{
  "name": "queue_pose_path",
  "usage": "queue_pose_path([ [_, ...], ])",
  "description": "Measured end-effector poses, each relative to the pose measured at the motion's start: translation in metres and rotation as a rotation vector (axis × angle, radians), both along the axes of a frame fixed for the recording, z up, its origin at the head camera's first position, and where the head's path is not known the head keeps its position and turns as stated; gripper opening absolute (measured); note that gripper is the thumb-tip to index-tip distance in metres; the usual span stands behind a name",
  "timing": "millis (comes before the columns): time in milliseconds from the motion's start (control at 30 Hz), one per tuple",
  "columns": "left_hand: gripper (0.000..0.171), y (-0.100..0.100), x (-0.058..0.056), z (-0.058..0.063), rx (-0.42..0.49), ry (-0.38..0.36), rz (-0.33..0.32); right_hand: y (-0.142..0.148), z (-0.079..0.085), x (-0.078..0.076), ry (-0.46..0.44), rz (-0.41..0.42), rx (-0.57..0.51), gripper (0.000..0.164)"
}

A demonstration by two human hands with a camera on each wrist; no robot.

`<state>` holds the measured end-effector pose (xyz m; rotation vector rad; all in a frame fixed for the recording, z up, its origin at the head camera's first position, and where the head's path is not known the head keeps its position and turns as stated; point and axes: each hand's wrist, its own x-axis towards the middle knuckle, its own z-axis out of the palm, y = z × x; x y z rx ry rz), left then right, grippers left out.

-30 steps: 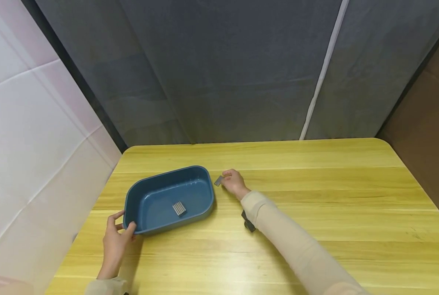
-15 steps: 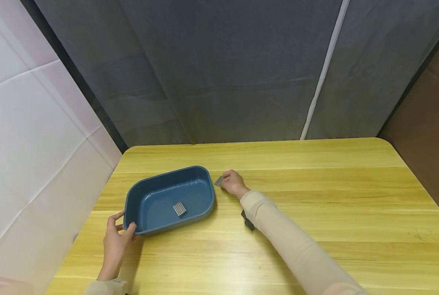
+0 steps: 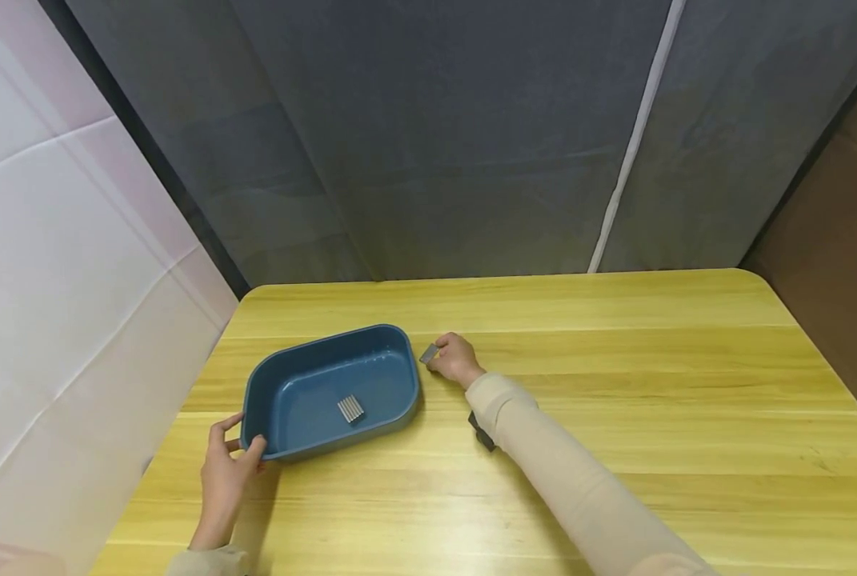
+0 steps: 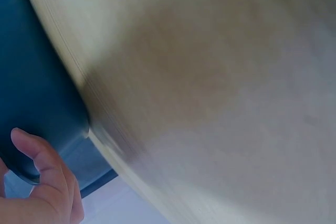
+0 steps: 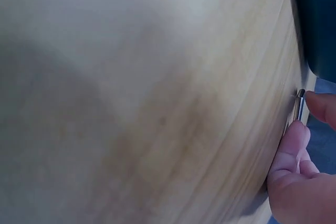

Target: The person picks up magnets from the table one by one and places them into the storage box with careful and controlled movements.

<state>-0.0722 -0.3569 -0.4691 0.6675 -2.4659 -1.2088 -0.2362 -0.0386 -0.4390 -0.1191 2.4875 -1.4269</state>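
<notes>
A blue plastic basin [image 3: 306,412] stands on the wooden table. My left hand [image 3: 222,476] holds its near left corner, thumb over the rim and fingers along the outer wall. The left wrist view shows that hand [image 4: 50,182] at the basin's wall [image 4: 37,61]. Inside the basin lies a small block of silvery metal rods [image 3: 350,409] side by side. Just right of the basin, my right hand [image 3: 457,360] pinches a small flat grey metal piece [image 3: 429,353]. In the right wrist view, the piece [image 5: 300,106] appears edge-on between thumb and finger, close to the tabletop.
The yellow wood table [image 3: 651,400] reaches back to a dark grey cloth wall [image 3: 435,160]. A white panel [image 3: 75,264] rises on the left and a brown one [image 3: 831,232] on the right. Beneath my right cuff sits a black device [image 3: 481,432].
My right hand and forearm have shifted very slightly, with the grey metal piece still pinched. The basin, the rod block inside it and my left hand have stayed in place.
</notes>
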Motion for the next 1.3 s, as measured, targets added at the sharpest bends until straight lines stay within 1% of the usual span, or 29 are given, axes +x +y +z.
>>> queue_pose_path([
  [67,0.048,0.001,0.001,0.001,0.002,0.0,0.001,-0.002,-0.009,-0.006,0.012,0.004,0.028,0.043],
  [100,0.048,0.001,0.001,0.002,0.005,0.001,-0.001,-0.002,-0.011,-0.008,0.038,0.005,0.045,0.044],
  [133,0.049,0.002,0.001,0.002,0.007,0.004,-0.005,-0.003,-0.024,-0.015,0.091,0.009,0.049,0.045],
  [200,0.049,0.002,0.002,0.004,0.006,0.004,-0.01,-0.006,-0.035,-0.023,0.104,-0.002,0.073,0.048],
  [233,0.049,0.002,0.002,0.004,0.006,0.002,-0.01,-0.006,-0.037,-0.024,0.107,-0.01,0.077,0.049],
  [300,0.049,0.002,0.002,0.004,0.004,-0.005,-0.01,-0.007,-0.032,-0.02,0.106,-0.034,0.078,0.048],
  [333,0.049,0.001,0.001,0.004,0.001,-0.008,-0.01,-0.009,-0.032,-0.02,0.087,-0.046,0.077,0.049],
  [367,0.049,0.001,0.001,0.004,-0.002,-0.014,-0.011,-0.009,-0.018,-0.012,0.043,-0.059,0.085,0.048],
  [467,0.05,0.002,0.001,0.006,-0.008,-0.02,-0.019,-0.007,0.0,0.002,0.081,-0.069,0.104,0.042],
  [567,0.05,0.005,0.001,0.011,0.006,-0.026,-0.036,-0.006,0.007,0.008,0.102,-0.072,0.116,0.038],
  [600,0.05,0.007,0.002,0.013,0.013,-0.026,-0.039,-0.006,0.006,0.007,0.106,-0.071,0.123,0.037],
  [633,0.05,0.008,0.002,0.014,0.016,-0.026,-0.039,-0.006,0.006,0.007,0.092,-0.074,0.115,0.038],
  [733,0.05,0.015,0.004,0.024,0.028,-0.041,-0.038,-0.005,0.003,0.006,0.083,-0.071,0.112,0.037],
  [800,0.05,0.015,0.005,0.025,0.03,-0.043,-0.035,-0.005,0.003,0.005,0.08,-0.066,0.114,0.036],
  [867,0.05,0.014,0.004,0.025,0.033,-0.043,-0.036,-0.005,0.003,0.005,0.09,-0.065,0.115,0.036],
  [967,0.051,0.007,0.002,0.017,0.03,-0.028,-0.042,-0.006,0.002,0.004,0.102,-0.066,0.112,0.035],
  [1033,0.051,0.004,0.001,0.014,0.026,-0.02,-0.045,-0.006,0.001,0.004,0.11,-0.064,0.107,0.035],
  [1200,0.05,0.001,-0.001,0.01,0.023,-0.014,-0.04,-0.006,-0.001,0.003,0.139,-0.044,0.092,0.035],
  [1300,0.05,0.002,-0.001,0.01,0.029,-0.014,-0.041,-0.004,-0.001,0.004,0.14,-0.029,0.078,0.036],
])
